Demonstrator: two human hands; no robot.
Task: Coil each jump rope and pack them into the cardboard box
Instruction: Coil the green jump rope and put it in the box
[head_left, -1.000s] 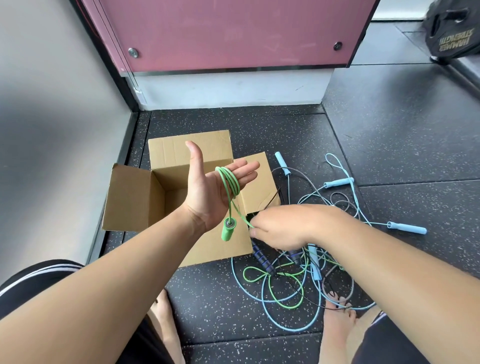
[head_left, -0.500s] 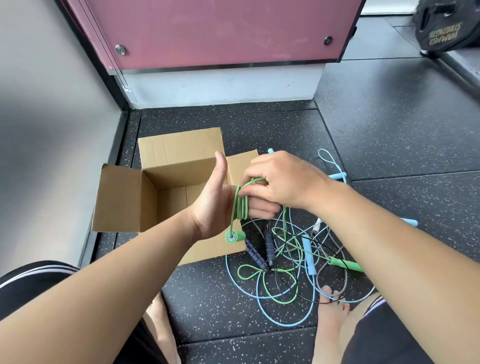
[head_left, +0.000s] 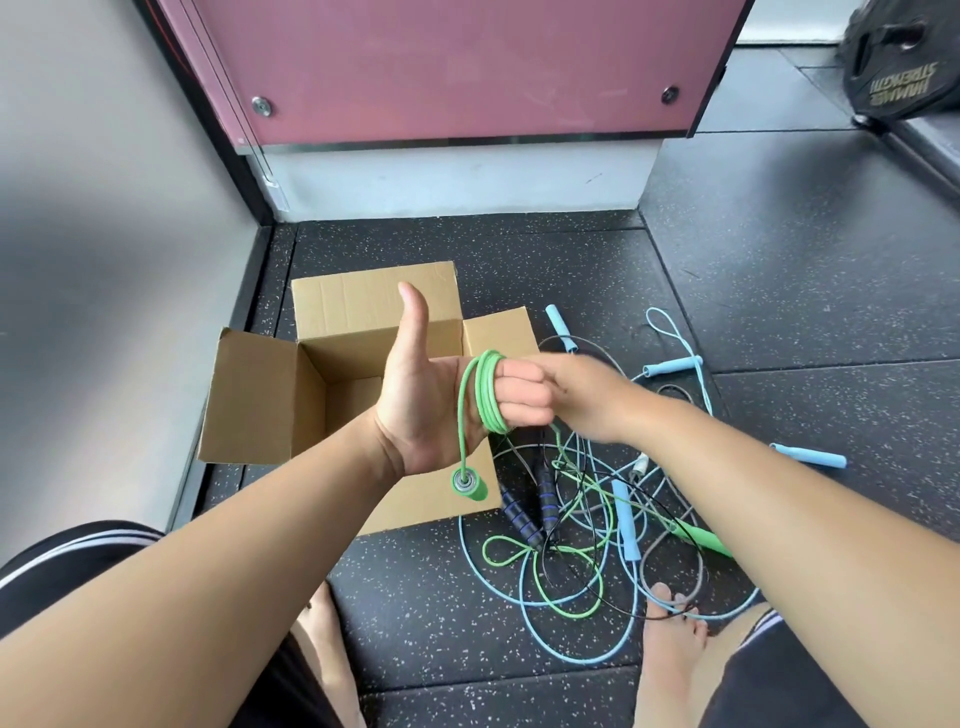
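My left hand (head_left: 426, 410) is raised palm-up over the open cardboard box (head_left: 260, 400), thumb pointing up. The green jump rope (head_left: 488, 400) is wound in several loops around its fingers, and one green handle (head_left: 469, 484) hangs below the palm. My right hand (head_left: 592, 400), blurred, sits just right of the left fingertips and grips the green cord that trails down to the pile. The other green handle (head_left: 706, 540) lies on the floor among tangled light blue ropes (head_left: 571, 654) and a black rope with blue-striped handles (head_left: 522, 519). The box looks empty inside.
The box stands in a corner between a grey wall at left and a pink panel (head_left: 467, 67) at the back. Light blue handles (head_left: 808, 456) lie to the right on the black rubber floor. My bare feet (head_left: 670, 634) touch the pile. A weight plate (head_left: 904, 62) leans at top right.
My right hand carried the green cord up and over the left fingers, adding loops to the coil. More green cord has left the floor pile, and the hanging handle has swung.
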